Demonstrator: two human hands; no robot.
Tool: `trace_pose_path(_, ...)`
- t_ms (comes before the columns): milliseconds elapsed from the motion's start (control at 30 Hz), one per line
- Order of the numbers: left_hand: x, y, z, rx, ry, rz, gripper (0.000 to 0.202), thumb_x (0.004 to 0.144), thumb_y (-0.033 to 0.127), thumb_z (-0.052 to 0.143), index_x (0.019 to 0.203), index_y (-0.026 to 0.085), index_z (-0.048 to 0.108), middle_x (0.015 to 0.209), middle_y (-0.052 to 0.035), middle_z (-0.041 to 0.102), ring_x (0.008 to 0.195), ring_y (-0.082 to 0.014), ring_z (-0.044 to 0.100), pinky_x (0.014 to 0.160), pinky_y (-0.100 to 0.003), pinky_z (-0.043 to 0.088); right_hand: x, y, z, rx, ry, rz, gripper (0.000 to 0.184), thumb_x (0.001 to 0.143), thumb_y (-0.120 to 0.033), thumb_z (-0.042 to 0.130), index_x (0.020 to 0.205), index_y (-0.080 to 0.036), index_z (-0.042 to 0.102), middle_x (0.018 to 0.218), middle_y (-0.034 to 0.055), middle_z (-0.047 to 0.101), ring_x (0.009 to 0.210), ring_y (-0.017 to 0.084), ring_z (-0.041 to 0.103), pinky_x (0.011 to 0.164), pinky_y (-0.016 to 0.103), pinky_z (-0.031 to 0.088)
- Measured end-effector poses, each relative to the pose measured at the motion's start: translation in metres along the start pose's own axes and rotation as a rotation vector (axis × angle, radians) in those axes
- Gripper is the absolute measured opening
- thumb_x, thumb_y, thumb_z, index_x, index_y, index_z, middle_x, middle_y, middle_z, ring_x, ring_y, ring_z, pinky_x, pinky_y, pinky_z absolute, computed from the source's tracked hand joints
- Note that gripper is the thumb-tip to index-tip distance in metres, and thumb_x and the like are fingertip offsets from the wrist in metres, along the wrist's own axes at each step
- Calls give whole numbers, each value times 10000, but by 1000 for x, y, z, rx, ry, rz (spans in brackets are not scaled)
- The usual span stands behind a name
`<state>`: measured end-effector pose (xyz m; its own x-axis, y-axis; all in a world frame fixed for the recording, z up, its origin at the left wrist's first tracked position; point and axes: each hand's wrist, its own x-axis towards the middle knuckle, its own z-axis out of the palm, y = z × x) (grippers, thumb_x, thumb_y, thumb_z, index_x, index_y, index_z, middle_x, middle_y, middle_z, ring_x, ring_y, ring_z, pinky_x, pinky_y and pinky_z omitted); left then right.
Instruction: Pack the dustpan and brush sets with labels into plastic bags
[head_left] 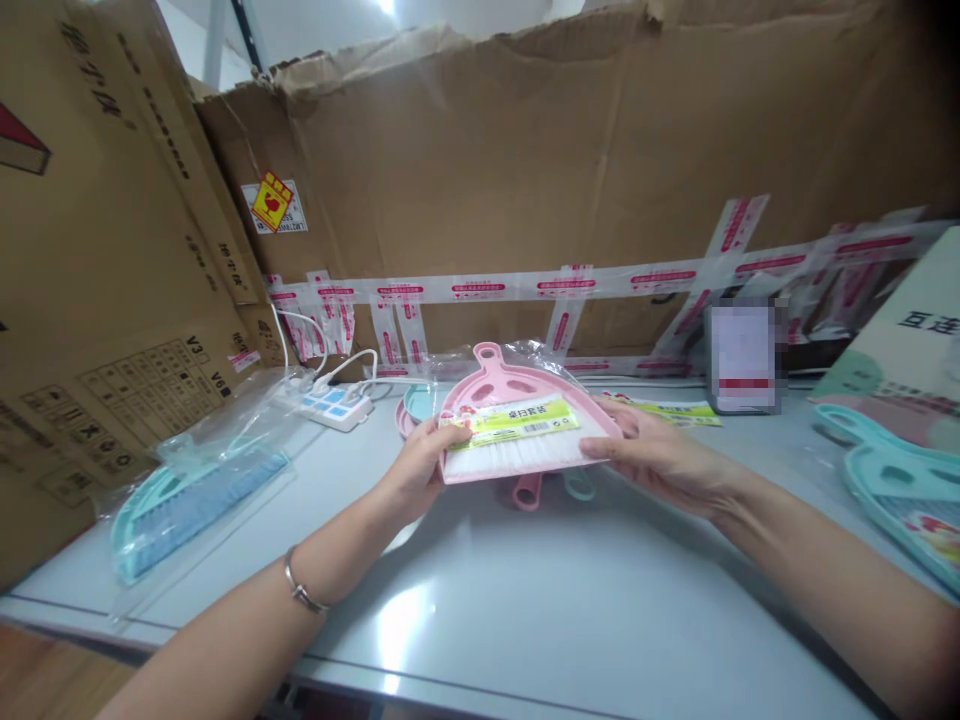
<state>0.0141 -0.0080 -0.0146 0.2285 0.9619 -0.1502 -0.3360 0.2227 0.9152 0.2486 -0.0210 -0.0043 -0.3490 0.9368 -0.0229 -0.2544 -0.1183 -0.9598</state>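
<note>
I hold a pink dustpan set (517, 400) in clear plastic wrap above the grey table (525, 600). It carries a white-bristled brush and a yellow-green label (517, 422). My left hand (424, 455) grips its left edge, fingers closed on it. On the right edge, my right hand (645, 455) holds it with thumb on top. A bracelet sits on my left wrist. Under the set, pink and teal handles (551, 488) of other sets poke out.
A bagged teal dustpan set (191, 505) lies at the left. More teal dustpans (900, 490) sit at the right edge. A white power strip (334, 405) with cables lies behind. Taped cardboard walls (525, 180) enclose the back and left. A small blurred box (744, 358) stands back right.
</note>
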Motion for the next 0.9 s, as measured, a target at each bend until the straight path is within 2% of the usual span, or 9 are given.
trace_pose_path(167, 0, 6, -3, 49, 38, 20, 224, 732, 230, 657, 916, 103, 645, 887, -107, 723, 761, -173, 674, 618, -222, 516, 5, 12, 5, 35, 109, 47, 451, 611, -151, 781, 1044, -129, 656, 1005, 94, 700, 850, 167, 670, 718, 202, 557)
trace_pose_path(267, -2, 9, -5, 98, -95, 54, 346, 733, 282, 679, 1046, 146, 617, 1024, -98, 700, 856, -169, 667, 681, -225, 518, 9, 15, 6, 84, 236, 63, 271, 654, -118, 745, 918, -113, 687, 916, 82, 715, 711, 124, 670, 597, 136, 551)
trace_pose_path(333, -3, 11, -6, 157, -211, 86, 472, 686, 231, 727, 1130, 175, 577, 1126, -95, 664, 954, -173, 644, 757, -230, 508, 11, 15, 6, 106, 297, 52, 201, 669, -87, 723, 865, -117, 694, 871, 68, 718, 659, 109, 659, 557, 121, 547)
trace_pose_path(400, -4, 11, -6, 199, -253, 136, 556, 630, 151, 761, 1148, 166, 559, 1180, -108, 635, 1020, -180, 618, 824, -235, 489, 11, 14, 8, 107, 348, 41, 154, 676, -74, 714, 824, -112, 697, 836, 62, 718, 628, 103, 651, 534, 114, 545)
trace_pose_path(467, -3, 9, -7, 209, -212, 163, 531, 617, 136, 766, 1111, 143, 571, 1156, -118, 644, 982, -170, 628, 804, -224, 489, 11, 15, 10, 99, 385, 29, 122, 672, -86, 724, 790, -107, 697, 821, 63, 717, 611, 101, 648, 521, 107, 544)
trace_pose_path(600, 0, 1, -8, 229, -49, 99, 311, 644, 223, 755, 909, 112, 636, 870, -90, 708, 683, -113, 650, 556, -169, 459, 11, 20, 15, 60, 433, 13, 91, 664, -139, 753, 714, -105, 685, 723, 81, 712, 551, 112, 648, 513, 123, 550)
trace_pose_path(733, 1, -1, -7, 275, 98, 57, 186, 694, 276, 706, 750, 111, 640, 643, -50, 677, 524, -88, 607, 464, -164, 403, 12, 27, 16, 9, 481, 32, 202, 669, -202, 764, 564, -107, 620, 505, 81, 648, 376, 89, 561, 363, 111, 466)
trace_pose_path(833, 0, 1, -5, 308, 74, 57, 188, 723, 294, 677, 757, 114, 633, 669, -53, 682, 528, -85, 604, 494, -174, 434, 12, 28, 15, 36, 458, 40, 237, 697, -227, 745, 541, -106, 613, 444, 55, 612, 333, 63, 513, 337, 95, 427)
trace_pose_path(900, -1, 3, -6, 328, 26, 57, 267, 732, 326, 675, 881, 110, 629, 805, -89, 700, 642, -117, 647, 566, -200, 482, 13, 27, 15, 62, 476, 67, 248, 711, -223, 734, 532, -104, 611, 428, 44, 598, 327, 53, 502, 333, 84, 415)
